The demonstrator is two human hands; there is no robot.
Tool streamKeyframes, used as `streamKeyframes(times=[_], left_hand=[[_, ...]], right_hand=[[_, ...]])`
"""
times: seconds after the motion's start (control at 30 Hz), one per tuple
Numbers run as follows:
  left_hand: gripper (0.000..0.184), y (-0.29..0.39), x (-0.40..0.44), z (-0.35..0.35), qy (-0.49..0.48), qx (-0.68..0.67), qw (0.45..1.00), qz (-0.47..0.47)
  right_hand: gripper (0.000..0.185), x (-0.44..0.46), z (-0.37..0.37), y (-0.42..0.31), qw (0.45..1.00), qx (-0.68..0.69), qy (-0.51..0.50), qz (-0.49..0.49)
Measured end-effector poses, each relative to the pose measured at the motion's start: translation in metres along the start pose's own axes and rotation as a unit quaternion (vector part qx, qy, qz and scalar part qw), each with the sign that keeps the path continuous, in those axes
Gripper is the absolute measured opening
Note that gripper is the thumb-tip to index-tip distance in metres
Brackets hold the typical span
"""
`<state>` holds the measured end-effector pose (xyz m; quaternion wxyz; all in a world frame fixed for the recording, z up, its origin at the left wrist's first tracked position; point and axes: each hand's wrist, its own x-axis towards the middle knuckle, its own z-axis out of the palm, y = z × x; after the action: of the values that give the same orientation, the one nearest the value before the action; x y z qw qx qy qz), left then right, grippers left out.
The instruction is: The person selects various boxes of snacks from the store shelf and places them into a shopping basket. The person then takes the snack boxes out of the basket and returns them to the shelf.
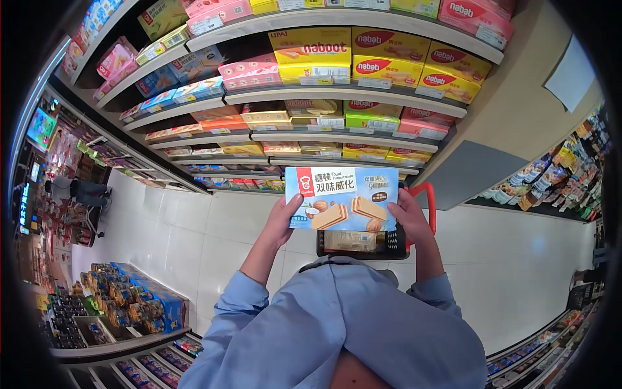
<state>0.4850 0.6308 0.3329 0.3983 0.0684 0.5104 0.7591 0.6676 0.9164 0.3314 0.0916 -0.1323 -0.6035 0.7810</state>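
A light-blue box of wafers [343, 198] with a red label and pictures of layered wafers is held up in front of me, its printed face toward me. My left hand [283, 217] grips its left end, thumb on the front. At the right end my right hand [409, 212] pinches it the same way. Below and behind the box hangs a black shopping basket [392, 246] with a clear-wrapped package [350, 241] inside. The basket's red handle [432, 204] rises beside my right wrist; whether it rests on that arm I cannot tell.
Ahead stand shelves [389, 97] packed with wafer boxes, including yellow ones [389, 55]. A pillar [479, 129] rises to their right. Stacked goods on a blue display [155, 295] sit at lower left. Farther left, a person [84, 191] stands near a cart. Pale tiled floor [505, 259] stretches right.
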Motion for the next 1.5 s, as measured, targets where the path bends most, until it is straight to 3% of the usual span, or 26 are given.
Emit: streamKeyframes(times=[0.2, 0.33, 0.43, 0.63, 0.77, 0.8, 0.9, 0.97, 1.03, 1.1, 1.13, 1.23, 1.27, 1.37, 1.43, 1.5], left_hand=[[0.036, 0.031, 0.04, -0.003, 0.013, 0.009, 0.998, 0.057], [0.033, 0.079, 0.063, -0.031, 0.025, 0.075, 0.987, 0.143], [0.033, 0.125, 0.079, -0.061, 0.064, 0.158, 0.965, 0.197], [0.034, 0.2, 0.107, -0.154, 0.087, 0.171, 0.95, 0.247], [0.037, 0.272, 0.119, -0.231, 0.078, 0.194, 0.943, 0.26], [0.038, 0.295, 0.122, -0.249, 0.074, 0.198, 0.939, 0.272], [0.038, 0.353, 0.131, -0.297, 0.066, 0.203, 0.928, 0.306], [0.038, 0.389, 0.143, -0.322, 0.057, 0.192, 0.93, 0.307], [0.037, 0.417, 0.162, -0.354, 0.047, 0.214, 0.932, 0.289], [0.037, 0.434, 0.179, -0.366, 0.035, 0.213, 0.918, 0.332], [0.037, 0.442, 0.186, -0.372, 0.032, 0.22, 0.916, 0.333], [0.033, 0.461, 0.201, -0.378, 0.041, 0.228, 0.908, 0.348], [0.032, 0.466, 0.207, -0.38, 0.042, 0.228, 0.909, 0.346], [0.033, 0.469, 0.236, -0.39, 0.096, 0.25, 0.902, 0.338], [0.037, 0.467, 0.259, -0.399, 0.165, 0.336, 0.861, 0.345], [0.038, 0.466, 0.271, -0.404, 0.225, 0.44, 0.775, 0.394]], right_hand=[[0.039, 0.047, 0.0, -0.036, 0.999, -0.017, -0.033, -0.021], [0.041, 0.094, 0.027, -0.056, 0.997, -0.016, -0.067, -0.018], [0.046, 0.122, 0.077, -0.069, 0.997, -0.017, -0.068, -0.03], [0.049, 0.194, 0.185, -0.064, 0.997, -0.05, -0.051, -0.031], [0.05, 0.262, 0.271, -0.052, 0.992, -0.034, -0.058, -0.109], [0.051, 0.276, 0.293, -0.058, 0.989, -0.085, -0.044, -0.114], [0.051, 0.325, 0.355, -0.069, 0.989, -0.017, -0.062, -0.135], [0.052, 0.349, 0.39, -0.088, 0.988, -0.102, -0.037, -0.108], [0.05, 0.379, 0.412, -0.085, 0.979, -0.141, -0.033, -0.143], [0.049, 0.409, 0.425, -0.082, 0.964, -0.195, -0.007, -0.18], [0.049, 0.423, 0.431, -0.083, 0.901, -0.339, 0.06, -0.265], [0.051, 0.441, 0.448, -0.107, 0.936, -0.318, 0.081, -0.13], [0.051, 0.456, 0.446, -0.103, 0.931, -0.309, 0.098, -0.166], [0.044, 0.472, 0.45, -0.129, 0.887, -0.424, 0.143, -0.117], [0.042, 0.479, 0.455, -0.133, 0.852, -0.481, 0.178, -0.109], [0.043, 0.494, 0.449, -0.12, 0.798, -0.544, 0.22, -0.138]])
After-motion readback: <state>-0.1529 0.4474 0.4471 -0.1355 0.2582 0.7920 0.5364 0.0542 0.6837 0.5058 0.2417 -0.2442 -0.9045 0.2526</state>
